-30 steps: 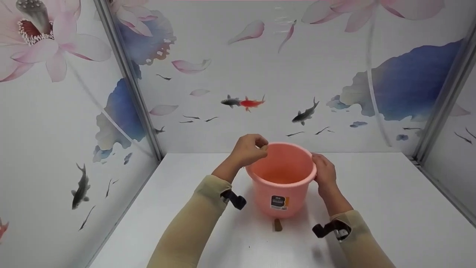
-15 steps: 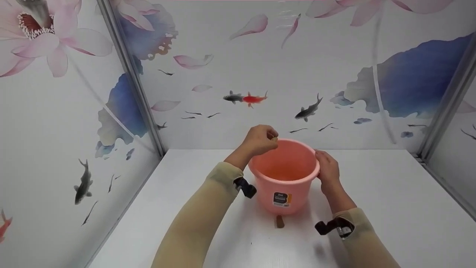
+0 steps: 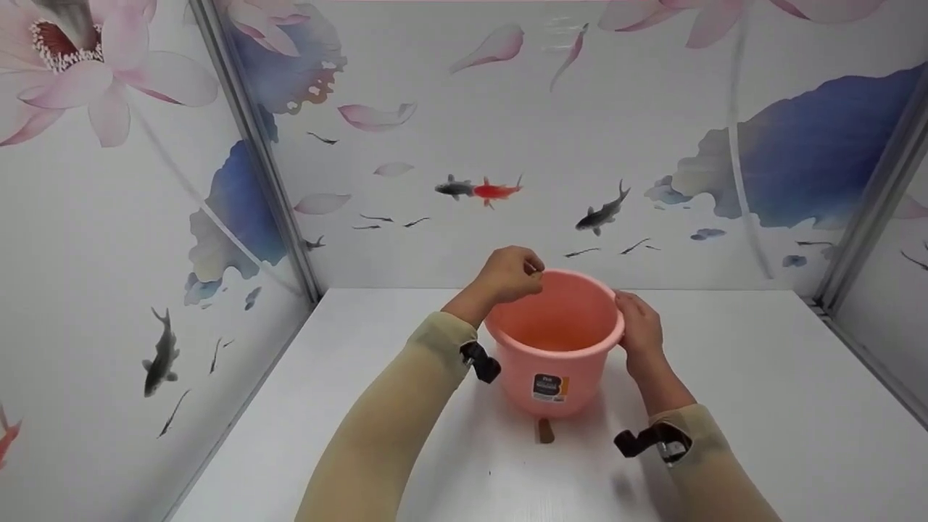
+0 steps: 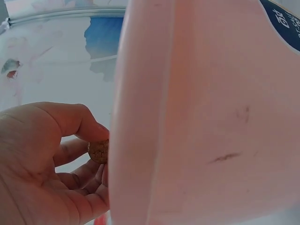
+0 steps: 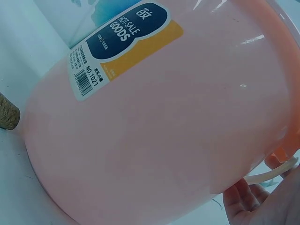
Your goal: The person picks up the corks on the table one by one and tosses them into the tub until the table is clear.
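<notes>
A pink plastic bucket (image 3: 518,373) stands upright on the white table, its mouth facing up. My left hand (image 3: 510,275) is at the bucket's left far rim. In the left wrist view, its thumb and fingers pinch a small brown cork (image 4: 97,151), partly hidden by the bucket's edge. With my right hand (image 3: 641,330) I hold the bucket's right rim; the right wrist view shows those fingers beside a pale handle (image 5: 272,175). Another cork (image 3: 546,431) lies on the table just before the bucket's base.
The bucket carries a paper label (image 3: 550,387) on its near side. White panels painted with flowers and fish wall the table (image 3: 377,406) at the back and sides. A metal post (image 3: 254,145) marks the left corner.
My left hand has moved right and slightly up, further over the bucket's rim, with the cork pinched. The right hand keeps its hold, and the camera view has shifted slightly.
</notes>
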`<control>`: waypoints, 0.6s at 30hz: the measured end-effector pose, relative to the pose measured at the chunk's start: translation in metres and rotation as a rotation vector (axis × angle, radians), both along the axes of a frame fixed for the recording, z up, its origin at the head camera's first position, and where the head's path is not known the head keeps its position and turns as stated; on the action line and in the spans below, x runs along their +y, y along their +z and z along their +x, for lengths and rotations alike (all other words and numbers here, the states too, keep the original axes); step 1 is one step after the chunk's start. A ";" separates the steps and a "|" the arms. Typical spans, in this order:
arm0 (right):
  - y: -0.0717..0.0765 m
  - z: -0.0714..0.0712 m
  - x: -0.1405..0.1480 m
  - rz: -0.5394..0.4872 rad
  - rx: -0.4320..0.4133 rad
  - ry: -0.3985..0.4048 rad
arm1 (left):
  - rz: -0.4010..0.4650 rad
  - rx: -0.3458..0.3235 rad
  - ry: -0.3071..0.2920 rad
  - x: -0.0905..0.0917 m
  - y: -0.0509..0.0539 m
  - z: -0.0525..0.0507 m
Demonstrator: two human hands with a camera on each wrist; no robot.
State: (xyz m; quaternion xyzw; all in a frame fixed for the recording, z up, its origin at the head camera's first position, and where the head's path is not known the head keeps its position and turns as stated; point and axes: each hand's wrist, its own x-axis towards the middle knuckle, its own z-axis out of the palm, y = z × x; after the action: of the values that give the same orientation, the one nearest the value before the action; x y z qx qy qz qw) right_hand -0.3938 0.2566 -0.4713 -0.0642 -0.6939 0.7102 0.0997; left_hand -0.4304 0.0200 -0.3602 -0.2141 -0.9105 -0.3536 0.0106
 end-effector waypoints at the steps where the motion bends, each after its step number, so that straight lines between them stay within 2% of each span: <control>1: 0.000 0.000 0.000 -0.002 0.000 0.002 | 0.000 -0.002 -0.004 0.000 0.000 0.000; 12: 0.000 0.001 0.001 0.013 -0.005 0.004 | -0.016 0.014 -0.039 0.002 -0.004 0.004; 18: 0.001 0.002 -0.001 0.013 -0.003 0.003 | -0.018 -0.026 -0.042 0.002 -0.007 0.008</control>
State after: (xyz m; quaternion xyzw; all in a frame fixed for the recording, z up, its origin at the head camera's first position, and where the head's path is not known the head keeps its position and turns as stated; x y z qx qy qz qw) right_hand -0.3918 0.2560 -0.4700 -0.0637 -0.6988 0.7057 0.0982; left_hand -0.4228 0.0218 -0.3673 -0.2283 -0.9092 -0.3481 -0.0108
